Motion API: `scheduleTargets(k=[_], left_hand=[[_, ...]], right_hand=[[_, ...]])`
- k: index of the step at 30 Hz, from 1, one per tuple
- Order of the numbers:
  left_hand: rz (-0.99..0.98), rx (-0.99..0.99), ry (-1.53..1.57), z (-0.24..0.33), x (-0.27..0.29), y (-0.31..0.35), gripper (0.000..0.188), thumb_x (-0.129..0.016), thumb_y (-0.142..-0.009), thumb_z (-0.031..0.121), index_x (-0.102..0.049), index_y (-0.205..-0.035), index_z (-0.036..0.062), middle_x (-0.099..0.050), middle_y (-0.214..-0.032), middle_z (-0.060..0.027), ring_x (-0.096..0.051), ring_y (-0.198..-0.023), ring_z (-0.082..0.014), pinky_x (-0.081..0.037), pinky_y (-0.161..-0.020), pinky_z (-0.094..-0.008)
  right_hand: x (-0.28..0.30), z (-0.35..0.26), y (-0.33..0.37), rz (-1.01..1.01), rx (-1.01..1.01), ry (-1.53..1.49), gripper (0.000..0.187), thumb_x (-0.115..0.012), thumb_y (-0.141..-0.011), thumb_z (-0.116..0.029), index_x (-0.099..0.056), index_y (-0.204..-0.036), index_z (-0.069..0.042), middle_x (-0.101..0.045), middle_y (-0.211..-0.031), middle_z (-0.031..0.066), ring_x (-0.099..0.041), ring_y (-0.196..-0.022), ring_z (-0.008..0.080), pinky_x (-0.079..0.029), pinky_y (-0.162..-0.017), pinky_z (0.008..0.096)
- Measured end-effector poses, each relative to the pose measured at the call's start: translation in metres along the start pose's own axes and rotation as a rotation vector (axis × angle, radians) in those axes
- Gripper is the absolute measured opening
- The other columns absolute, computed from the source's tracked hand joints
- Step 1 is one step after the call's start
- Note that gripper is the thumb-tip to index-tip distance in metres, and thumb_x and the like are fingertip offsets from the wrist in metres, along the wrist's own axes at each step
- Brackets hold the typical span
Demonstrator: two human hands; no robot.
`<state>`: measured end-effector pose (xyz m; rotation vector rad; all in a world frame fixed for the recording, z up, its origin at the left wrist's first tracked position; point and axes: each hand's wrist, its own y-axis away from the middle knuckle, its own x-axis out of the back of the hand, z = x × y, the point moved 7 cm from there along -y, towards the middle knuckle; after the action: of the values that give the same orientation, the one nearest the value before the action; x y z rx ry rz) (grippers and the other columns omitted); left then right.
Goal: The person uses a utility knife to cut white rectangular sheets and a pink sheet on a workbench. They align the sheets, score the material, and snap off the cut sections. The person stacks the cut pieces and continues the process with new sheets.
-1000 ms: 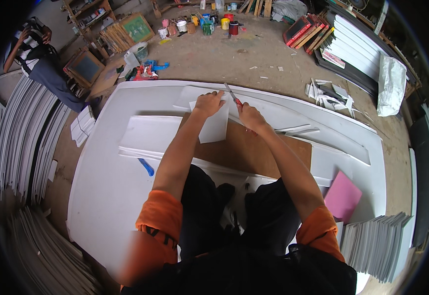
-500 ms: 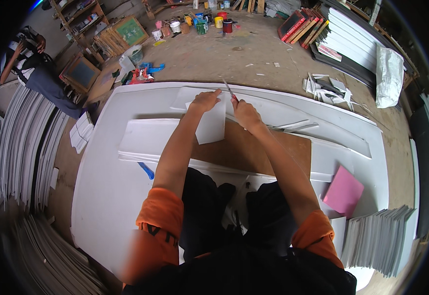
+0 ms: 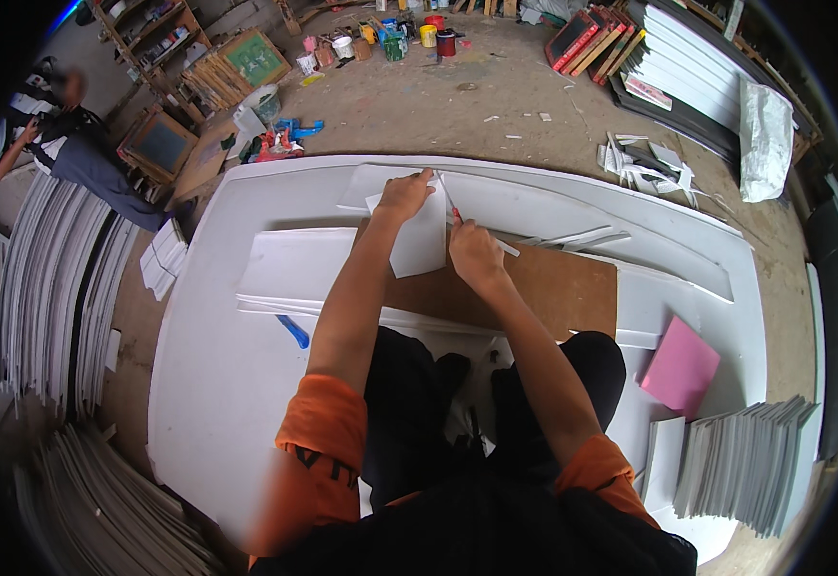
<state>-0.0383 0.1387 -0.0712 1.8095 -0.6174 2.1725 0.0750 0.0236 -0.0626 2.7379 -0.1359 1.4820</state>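
Note:
My left hand (image 3: 407,195) is closed on the upper part of a small white sheet (image 3: 421,240), its fingertips at the far edge. That sheet lies over a brown board (image 3: 544,288) across my lap. In my closed right hand (image 3: 477,257) is a slim knife (image 3: 450,199) with a red handle, its blade pointing away from me along the sheet's right edge by my left fingertips. A narrow white strip (image 3: 508,248) sticks out beside my right hand. White boards (image 3: 299,259) are stacked under my left forearm.
A large white panel (image 3: 198,384) lies beneath everything. On it are a blue tool (image 3: 293,331), a pink block (image 3: 680,368), loose strips (image 3: 582,238) and a stack of grey-white sheets (image 3: 747,468). Paint pots (image 3: 395,46) and offcuts (image 3: 645,165) sit beyond; a person (image 3: 78,144) is at left.
My right hand has come slightly nearer to me. The knife blade, which stuck out beyond the panel's far edge, now lies against the sheet's edge. My left hand keeps its hold.

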Motion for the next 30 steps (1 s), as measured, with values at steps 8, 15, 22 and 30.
scheduleTargets(k=[8,15,22,30], left_hand=[[0.038,0.004,-0.004,0.003,0.004,0.002,0.034,-0.047,-0.085,0.027,-0.041,-0.112,0.0066,-0.059,-0.096,-0.0158,-0.057,-0.086,-0.032,-0.044,-0.073,-0.0426],[0.036,-0.003,0.018,0.006,0.003,0.006,0.026,-0.047,-0.085,0.024,-0.043,-0.102,0.0055,-0.059,-0.09,-0.0143,-0.057,-0.083,-0.0327,-0.043,-0.071,-0.0431],[0.014,0.014,0.004,0.01,0.002,0.014,0.024,-0.051,-0.082,0.023,-0.043,-0.1,0.008,-0.061,-0.087,-0.0115,-0.059,-0.082,-0.0305,-0.043,-0.07,-0.046],[-0.012,-0.027,-0.017,0.023,0.016,0.012,0.031,-0.057,-0.079,0.03,-0.049,-0.1,0.0083,-0.062,-0.083,-0.012,-0.06,-0.079,-0.0303,-0.048,-0.066,-0.0417]], right_hand=[[0.008,-0.017,0.003,-0.054,-0.014,0.073,0.042,-0.027,-0.092,-0.03,-0.053,-0.091,0.003,-0.06,-0.089,0.0182,-0.06,-0.082,0.0362,-0.049,-0.07,0.0443],[0.002,-0.027,-0.023,-0.104,-0.034,0.132,0.036,-0.031,-0.091,-0.024,-0.055,-0.095,0.002,-0.058,-0.096,0.0164,-0.059,-0.09,0.0332,-0.049,-0.073,0.041],[-0.022,-0.014,-0.047,-0.33,-0.126,-0.048,0.036,-0.033,-0.089,-0.025,-0.054,-0.098,0.003,-0.056,-0.099,0.0208,-0.053,-0.098,0.0343,-0.044,-0.082,0.0436],[-0.008,-0.007,-0.055,-0.244,0.019,0.069,0.035,-0.041,-0.084,-0.026,-0.051,-0.098,0.005,-0.059,-0.092,0.0228,-0.058,-0.09,0.0354,-0.044,-0.08,0.0441]])
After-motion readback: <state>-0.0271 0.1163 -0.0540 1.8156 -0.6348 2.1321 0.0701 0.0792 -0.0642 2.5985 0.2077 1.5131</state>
